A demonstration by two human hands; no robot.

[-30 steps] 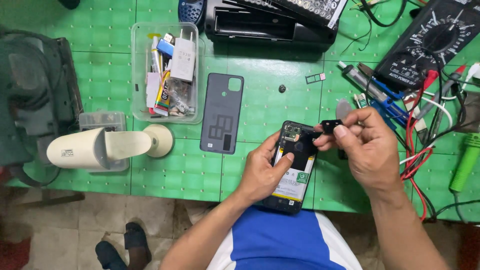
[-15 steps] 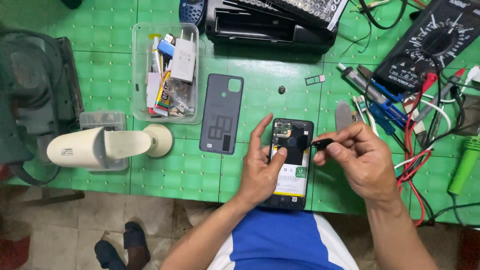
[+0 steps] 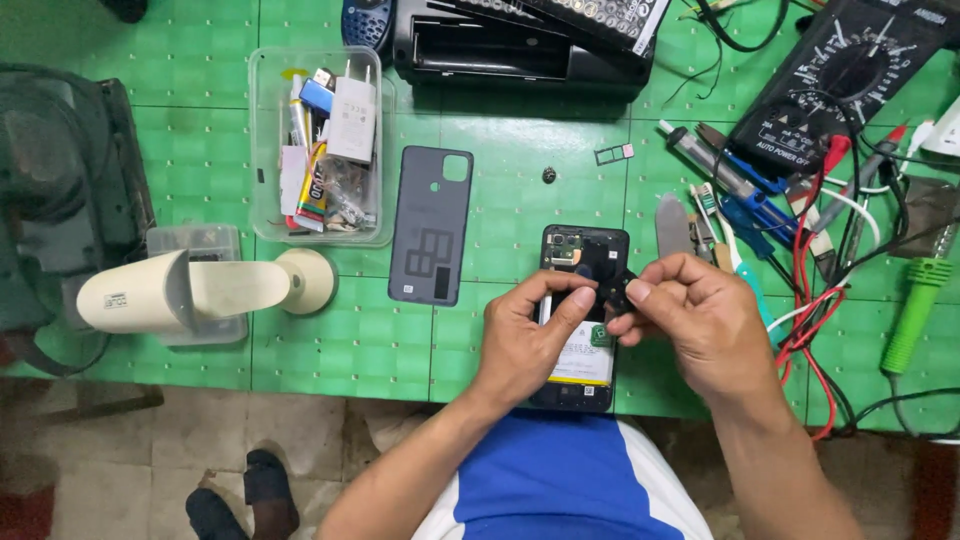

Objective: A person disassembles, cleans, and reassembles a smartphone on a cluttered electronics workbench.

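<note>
On the green mat (image 3: 340, 350), the opened phone (image 3: 585, 310) lies face down with its back removed, and both your hands meet over its middle. Your left hand (image 3: 525, 345) rests on the phone's left edge, thumb and forefinger reaching across toward the centre. Your right hand (image 3: 700, 320) comes in from the phone's right side, thumb and forefinger pressed together on a small black part (image 3: 612, 290). That part sits right above the phone's upper half, just below its camera cluster, held between the fingertips of both hands; whether it still touches the phone's inside you cannot tell from this view. The phone's lower half, with its pale battery label, shows beneath your left palm.

Left of the phone, and apart from it, lies the dark back cover (image 3: 432, 225), inner face up. Further left of the phone stands a clear plastic box (image 3: 265, 140) full of small items, and below that box a cream-coloured lamp-like device (image 3: 190, 292) lies on its side. Above the phone, a tiny dark screw (image 3: 548, 176) and a small card tray (image 3: 613, 153) rest on the mat. Right of the phone lie a flat metal pry tool (image 3: 672, 225), tweezers and screwdrivers (image 3: 745, 200), red and white wires (image 3: 815, 300), a green-handled tool (image 3: 915, 310), and, further up, a black multimeter (image 3: 850, 75).
</note>
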